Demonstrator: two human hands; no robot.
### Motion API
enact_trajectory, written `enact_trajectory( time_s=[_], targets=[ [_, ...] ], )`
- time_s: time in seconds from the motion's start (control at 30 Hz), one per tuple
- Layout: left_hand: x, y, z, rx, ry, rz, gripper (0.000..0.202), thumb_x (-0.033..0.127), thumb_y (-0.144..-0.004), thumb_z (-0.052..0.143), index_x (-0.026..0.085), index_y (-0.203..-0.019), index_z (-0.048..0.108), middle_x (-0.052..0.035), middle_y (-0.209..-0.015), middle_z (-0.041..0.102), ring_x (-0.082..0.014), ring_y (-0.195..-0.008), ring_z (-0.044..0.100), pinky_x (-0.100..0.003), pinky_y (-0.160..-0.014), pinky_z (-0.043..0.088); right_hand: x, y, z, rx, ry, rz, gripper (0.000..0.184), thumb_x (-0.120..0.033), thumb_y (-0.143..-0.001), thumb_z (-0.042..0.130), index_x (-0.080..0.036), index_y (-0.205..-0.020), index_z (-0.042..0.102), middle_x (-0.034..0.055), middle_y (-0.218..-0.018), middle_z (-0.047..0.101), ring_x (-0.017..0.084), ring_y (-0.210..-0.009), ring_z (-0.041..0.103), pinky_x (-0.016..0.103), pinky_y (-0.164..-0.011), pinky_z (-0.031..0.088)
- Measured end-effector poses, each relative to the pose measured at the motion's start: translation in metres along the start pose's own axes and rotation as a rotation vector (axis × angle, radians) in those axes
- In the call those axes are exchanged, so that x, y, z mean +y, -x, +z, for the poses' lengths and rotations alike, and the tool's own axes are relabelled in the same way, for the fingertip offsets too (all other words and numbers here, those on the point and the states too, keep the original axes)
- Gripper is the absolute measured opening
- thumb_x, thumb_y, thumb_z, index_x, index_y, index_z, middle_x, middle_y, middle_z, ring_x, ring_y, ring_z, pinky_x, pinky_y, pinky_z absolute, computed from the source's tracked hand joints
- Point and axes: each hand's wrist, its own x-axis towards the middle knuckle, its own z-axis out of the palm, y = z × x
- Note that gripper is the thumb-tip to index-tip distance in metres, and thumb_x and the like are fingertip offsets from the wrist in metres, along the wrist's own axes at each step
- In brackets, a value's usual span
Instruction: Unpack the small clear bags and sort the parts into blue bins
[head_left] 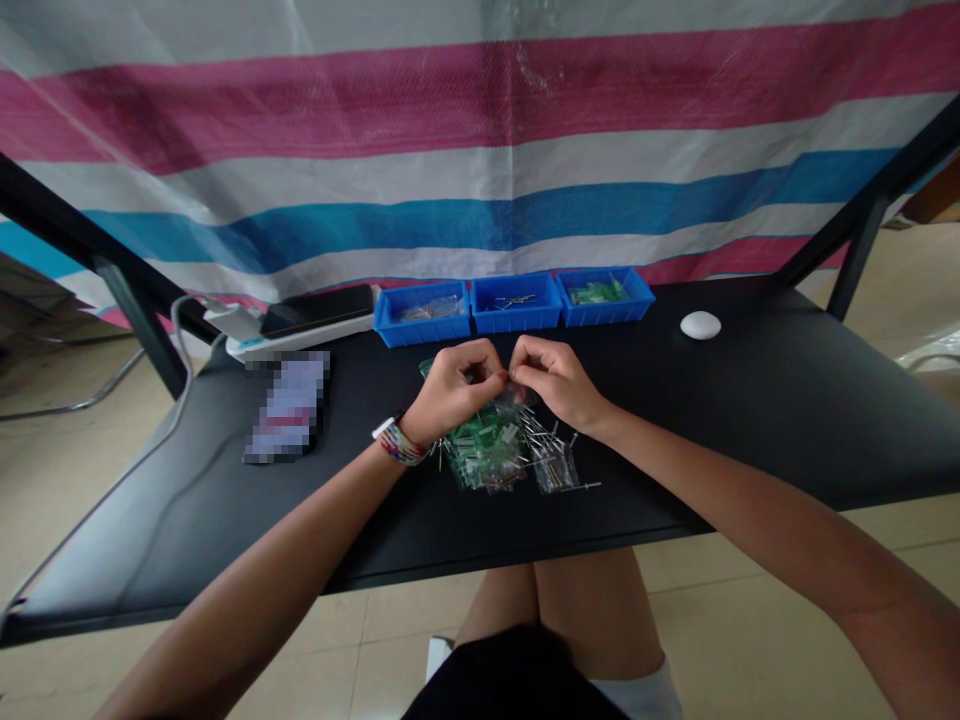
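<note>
Fingertips almost meeting here, my left hand (459,385) and right hand (561,382) pinch a clear plastic bag (519,396) between them, over the middle of the worktop (750,400)! It's see-through and shiny, showing just below the fingertips; half hidden, so I can't make out its long axis. Right there on the near side, look, the green packets (487,448): a bright jumble pointing every which way, below and beside my left hand. And to their right, silvery metal pins (538,440), slim and straight, most slanting from far left to near right, just below my right hand. One loose pin (589,487) lies nearly crosswise at the heap's near edge, apart from both hands.
</note>
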Motion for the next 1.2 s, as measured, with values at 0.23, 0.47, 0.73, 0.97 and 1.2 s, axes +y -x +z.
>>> enact_trajectory(
  time_s=[0.23,0.47,0.73,0.97,1.2],
  targets=[
    [0.001,-0.001,0.0,0.009,0.052,-0.035,0.017,0.018,-0.081,0.066,0.017,-0.066,0.058,0.0027,-0.066,0.051,-0.01,-0.06,0.042,-0.026,-0.056,0.032,0.001,-0.002,0.001,0.01,-0.025,0.001,0.018,-0.022,-0.083,0.065,-0.023,-0.069,0.054,-0.0045,-0.06,0.059,0.014,-0.055,0.058,0.029,-0.057,0.045],
    [0.0,-0.004,-0.001,0.022,0.128,-0.075,0.019,0.02,-0.08,0.069,0.017,-0.066,0.057,0.0027,-0.065,0.051,-0.0101,-0.06,0.043,-0.025,-0.057,0.032,-0.002,-0.002,0.003,0.023,-0.082,0.011,0.021,-0.029,-0.085,0.072,-0.021,-0.071,0.059,-0.0028,-0.062,0.062,0.015,-0.058,0.061,0.029,-0.059,0.048],
    [0.004,-0.004,-0.005,0.035,0.145,-0.063,0.021,0.025,-0.084,0.069,0.017,-0.068,0.057,0.0029,-0.066,0.051,-0.0104,-0.06,0.043,-0.025,-0.057,0.034,-0.006,-0.002,-0.01,-0.029,-0.025,0.041,0.022,-0.038,-0.092,0.069,-0.021,-0.082,0.061,-0.003,-0.067,0.061,0.014,-0.057,0.061,0.028,-0.055,0.049],
    [0.001,-0.003,-0.005,-0.025,0.119,-0.078,0.022,0.028,-0.087,0.068,0.017,-0.07,0.059,0.0026,-0.066,0.053,-0.0108,-0.061,0.045,-0.024,-0.057,0.035,-0.008,-0.003,-0.017,-0.12,0.047,0.018,0.019,-0.032,-0.092,0.067,-0.021,-0.079,0.058,-0.0042,-0.067,0.057,0.012,-0.055,0.057,0.028,-0.055,0.046],
    [-0.002,-0.003,-0.009,-0.097,0.165,-0.109,0.023,0.032,-0.091,0.063,0.017,-0.074,0.061,0.0019,-0.067,0.056,-0.0116,-0.061,0.051,-0.024,-0.058,0.04,-0.008,-0.003,-0.017,-0.06,0.191,-0.081,0.015,-0.024,-0.09,0.063,-0.021,-0.078,0.056,-0.0043,-0.068,0.052,0.012,-0.06,0.05,0.028,-0.058,0.039]
  ],
)
